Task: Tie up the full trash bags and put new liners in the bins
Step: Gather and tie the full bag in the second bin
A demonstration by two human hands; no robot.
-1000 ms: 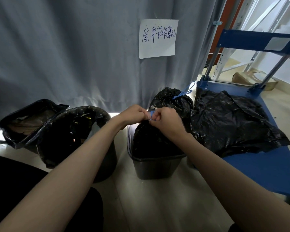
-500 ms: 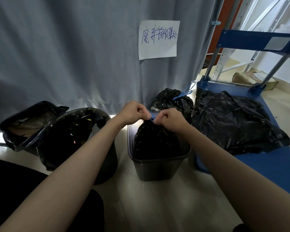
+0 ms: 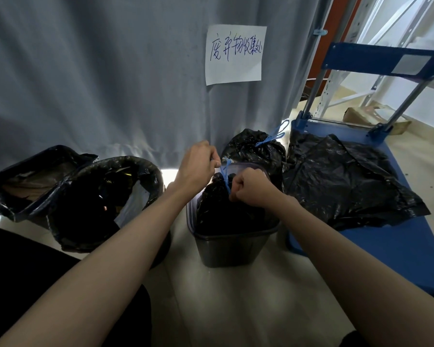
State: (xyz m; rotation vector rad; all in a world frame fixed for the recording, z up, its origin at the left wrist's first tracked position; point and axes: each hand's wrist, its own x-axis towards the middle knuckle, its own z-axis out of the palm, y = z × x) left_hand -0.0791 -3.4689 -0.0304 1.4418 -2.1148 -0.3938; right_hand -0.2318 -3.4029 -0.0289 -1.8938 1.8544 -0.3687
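Far left on the floor: a square bin (image 3: 23, 196) lined with a black bag, mouth open, brownish contents inside. Just beside it and touching, a round bin (image 3: 105, 204) with a black liner folded over its rim, dark rubbish within. Behind both, a grey curtain (image 3: 98, 71) hanging to the floor, with a white paper sign (image 3: 235, 54) bearing handwriting pinned above the middle.

In the middle, a dark rectangular bin (image 3: 232, 246) holding a full black trash bag (image 3: 223, 209), gathered at the neck. Left hand (image 3: 198, 166) raised above the bag's neck, fingers curled, pinching the upper end of a blue drawstring (image 3: 226, 175). Right hand (image 3: 252, 189) lower and just to the right, closed in a fist around the lower end of that same string, knuckles against the top of the bag. String stretched taut and slanting between the two hands, directly over the bag's neck.

Right behind, a tied bag (image 3: 256, 151) with a blue loop (image 3: 273, 136) sticking up. Further right, a blue cart (image 3: 386, 246) with loose black liners (image 3: 348, 181) spread over its deck, one edge touching the tied bag. Beyond the cart, a cardboard box (image 3: 376, 116) on the floor.
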